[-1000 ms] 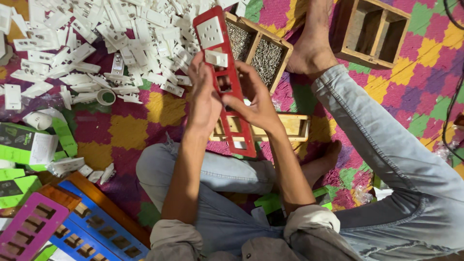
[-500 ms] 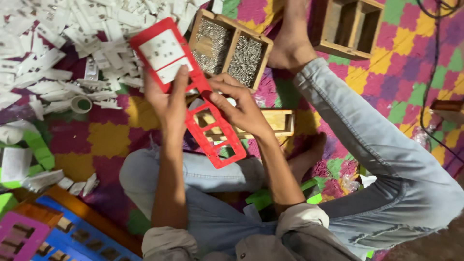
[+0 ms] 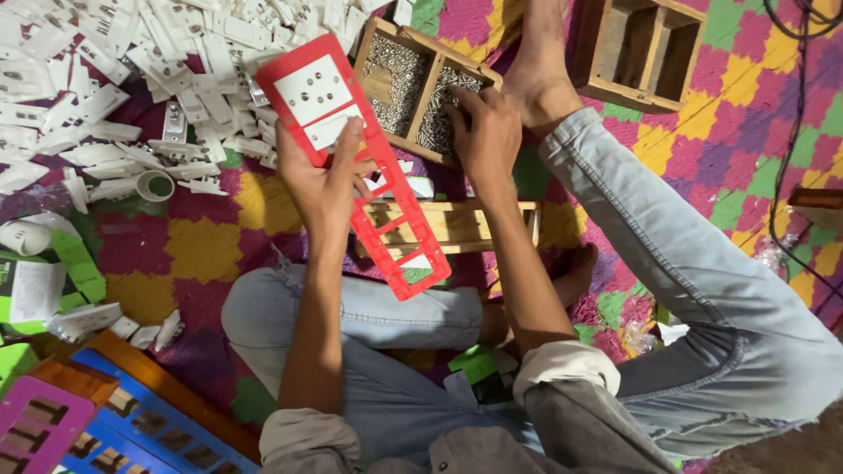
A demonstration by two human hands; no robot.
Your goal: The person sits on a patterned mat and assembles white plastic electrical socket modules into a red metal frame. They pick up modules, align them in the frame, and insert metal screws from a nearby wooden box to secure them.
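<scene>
My left hand (image 3: 327, 180) grips a long red plastic switch plate (image 3: 351, 158) by its middle, tilted, with white socket modules fitted at its upper end and open slots lower down. My right hand (image 3: 486, 132) reaches forward with its fingers in the right compartment of a wooden box of small metal screws (image 3: 413, 83). Whether it holds a screw is hidden. I sit cross-legged in blue jeans on a colourful mat.
A big heap of white plastic switch parts (image 3: 132, 79) covers the upper left. An empty wooden box (image 3: 639, 53) stands upper right, a low wooden frame (image 3: 474, 224) under the plate. Blue and purple plates (image 3: 97, 430) lie lower left, green cartons (image 3: 35, 281) at left. Black cable (image 3: 795, 132) runs right.
My right hand left the red plate and moved up to the screw box. The left hand now holds the plate alone, tilted more upright.
</scene>
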